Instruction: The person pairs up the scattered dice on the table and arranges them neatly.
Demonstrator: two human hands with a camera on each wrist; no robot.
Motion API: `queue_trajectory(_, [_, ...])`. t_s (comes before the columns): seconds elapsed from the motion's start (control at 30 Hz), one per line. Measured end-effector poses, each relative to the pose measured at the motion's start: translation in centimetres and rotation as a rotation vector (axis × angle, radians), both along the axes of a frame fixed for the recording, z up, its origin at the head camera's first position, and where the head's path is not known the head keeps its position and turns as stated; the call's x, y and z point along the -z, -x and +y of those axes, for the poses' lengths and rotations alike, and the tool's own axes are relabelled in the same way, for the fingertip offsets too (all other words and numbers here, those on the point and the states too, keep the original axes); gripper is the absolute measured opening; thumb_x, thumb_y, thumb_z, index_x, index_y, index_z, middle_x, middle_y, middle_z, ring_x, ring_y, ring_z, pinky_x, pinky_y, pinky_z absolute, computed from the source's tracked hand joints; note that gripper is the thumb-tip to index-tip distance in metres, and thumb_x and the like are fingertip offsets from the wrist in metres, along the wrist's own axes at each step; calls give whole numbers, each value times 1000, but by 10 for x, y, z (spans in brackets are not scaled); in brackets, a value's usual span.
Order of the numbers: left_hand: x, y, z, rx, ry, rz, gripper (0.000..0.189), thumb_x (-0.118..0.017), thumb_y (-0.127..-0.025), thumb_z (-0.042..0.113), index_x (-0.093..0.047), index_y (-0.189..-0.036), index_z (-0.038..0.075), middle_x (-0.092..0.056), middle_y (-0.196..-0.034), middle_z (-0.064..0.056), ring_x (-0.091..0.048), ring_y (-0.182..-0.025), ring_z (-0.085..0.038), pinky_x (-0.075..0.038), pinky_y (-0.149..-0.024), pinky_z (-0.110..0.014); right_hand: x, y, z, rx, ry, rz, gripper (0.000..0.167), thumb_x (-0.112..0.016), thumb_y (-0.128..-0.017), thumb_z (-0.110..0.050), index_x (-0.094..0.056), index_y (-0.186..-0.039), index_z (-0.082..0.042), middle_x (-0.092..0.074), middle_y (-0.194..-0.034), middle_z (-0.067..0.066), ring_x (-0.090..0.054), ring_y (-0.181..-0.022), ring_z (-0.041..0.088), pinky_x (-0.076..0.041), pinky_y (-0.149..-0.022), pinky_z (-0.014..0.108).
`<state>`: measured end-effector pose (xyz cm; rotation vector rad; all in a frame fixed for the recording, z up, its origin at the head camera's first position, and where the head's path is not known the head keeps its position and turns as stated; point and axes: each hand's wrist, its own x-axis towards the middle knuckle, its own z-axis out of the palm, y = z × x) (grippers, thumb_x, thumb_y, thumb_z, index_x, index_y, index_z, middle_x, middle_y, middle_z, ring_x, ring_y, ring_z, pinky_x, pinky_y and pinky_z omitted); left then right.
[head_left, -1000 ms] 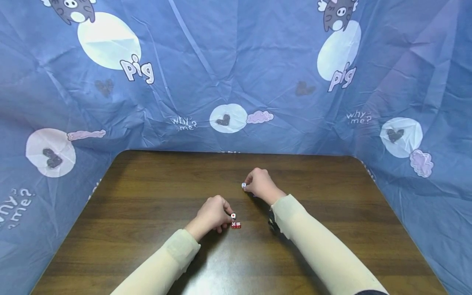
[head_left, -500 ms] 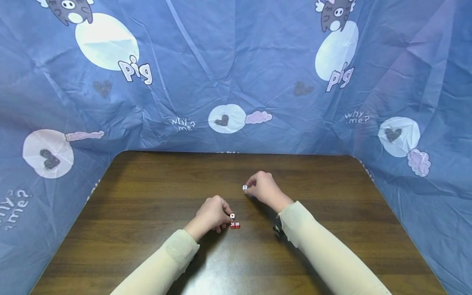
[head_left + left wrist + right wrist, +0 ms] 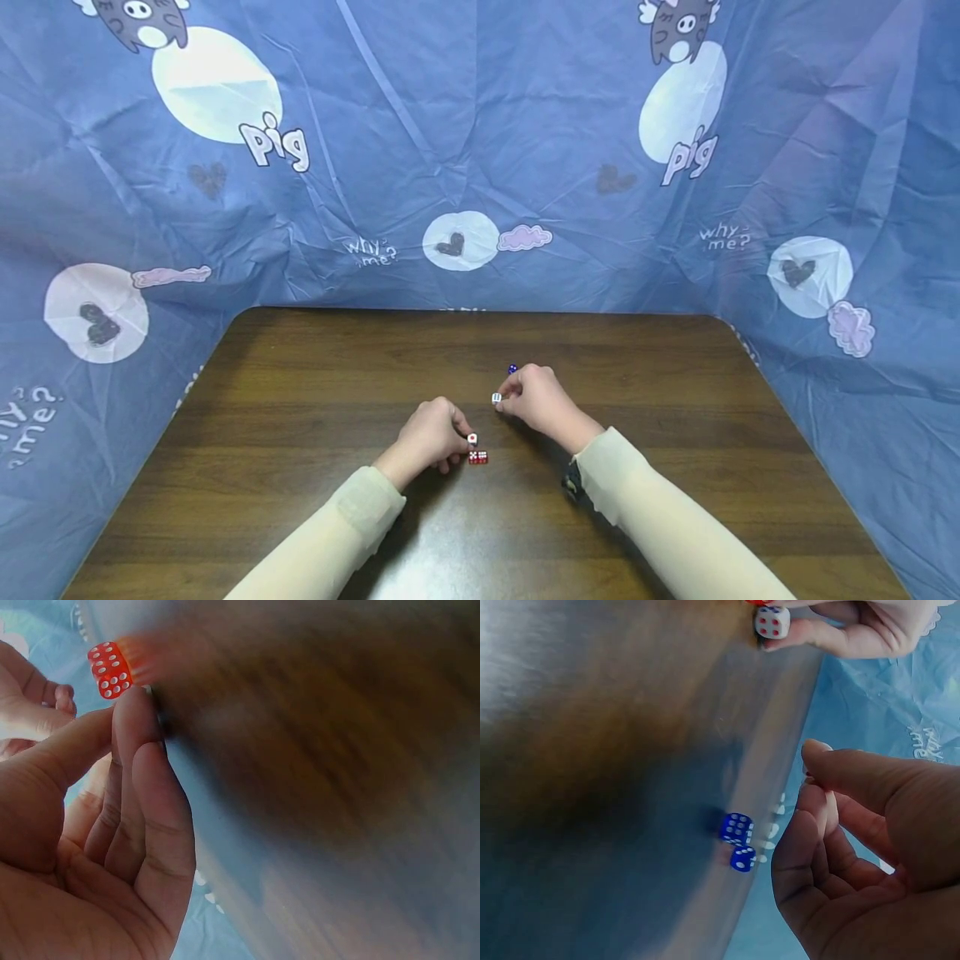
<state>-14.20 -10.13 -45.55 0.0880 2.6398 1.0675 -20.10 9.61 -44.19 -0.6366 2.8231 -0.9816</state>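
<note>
In the head view my left hand [image 3: 435, 435] pinches a white die [image 3: 472, 439] with a red dot on top, between thumb and finger. Right beside it on the table are two red dice [image 3: 477, 457], side by side; they also show past the left fingertips [image 3: 136, 712] in the left wrist view. Farther back, my right hand [image 3: 542, 402] pinches another white die [image 3: 497, 399] with blue marks. The right wrist view hides that die behind the fingertips. Two blue dice [image 3: 737, 827] lie together beyond the right hand; the head view shows one blue die [image 3: 512, 368].
Everything lies on a brown wood-grain table [image 3: 315, 367] with rounded far corners. A blue printed cloth [image 3: 322, 192] hangs behind it and at both sides. A dark wrist device [image 3: 572, 481] sits under the right sleeve [image 3: 637, 492].
My right hand has come nearer to me with its white die, and a blue die now shows behind it. The left hand and the red dice have stayed in place.
</note>
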Motion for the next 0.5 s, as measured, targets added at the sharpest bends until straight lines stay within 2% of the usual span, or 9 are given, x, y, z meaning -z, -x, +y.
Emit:
queue_trajectory(0.13, [0, -1, 0, 4, 3, 5, 14, -85, -81, 8, -75, -76, 17, -64, -51, -2, -64, -42, -19, -48, -37, -29, 7, -5, 2, -10, 5, -2, 8, -86, -81, -12, -78, -81, -12, -60, -61, -11, -55, -59, 8, -46, -60, 30])
queue_trajectory(0.33, [-1, -2, 0, -6, 2, -8, 14, -86, -80, 8, -76, -77, 17, -64, -52, -2, -64, -42, -19, -48, -36, -29, 12, -12, 3, -27, -4, -56, 7, -85, -83, -12, -78, -83, -12, -61, -63, -10, -55, -60, 9, -46, -58, 30])
queue_trajectory(0.5, [-1, -1, 0, 4, -9, 4, 12, -85, -81, 7, -77, -79, 16, -64, -52, -2, -64, -41, -19, -48, -36, -29, 16, -16, 3, -55, -21, -30, 9, -87, -81, -12, -79, -84, -13, -62, -66, -12, -54, -62, 8, -47, -60, 30])
